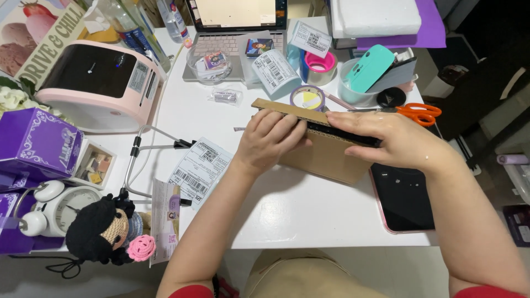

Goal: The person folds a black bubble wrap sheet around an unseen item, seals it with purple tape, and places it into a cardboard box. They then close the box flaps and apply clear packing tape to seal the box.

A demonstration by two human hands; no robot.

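Cardboard box [326, 157] standing on edge at table centre, gripped from above by both hands. Left hand [269, 140] curled over upper edge, fingers [281, 126] folded down onto near face, closed on cardboard. Right hand [395, 139] laid flat along top edge, fingers [345, 118] extended leftward, tips almost meeting left fingers; thumb hidden behind box, grip beneath palm not discernible. Dark strip visible just under right fingers; contents of box not visible.

Partly hidden or cut off: laptop [234, 30] beyond fingers, screen cropped by frame top; tape roll [307, 98] just behind box edge, lower part concealed; dark tablet [403, 198] below right wrist, corner covered by forearm. Small packet [225, 96] beyond left fingers too small to identify.

Surface: white table [298, 212], crowded. Dark floor to right of table.

Count: one pink label printer [102, 83] well left of left fingers; one pair of orange-handled scissors [417, 113] just beyond right hand; one loose shipping label [200, 168] flat near left wrist; one white alarm clock [61, 212]; one crocheted doll [107, 229]; one purple box [38, 143].
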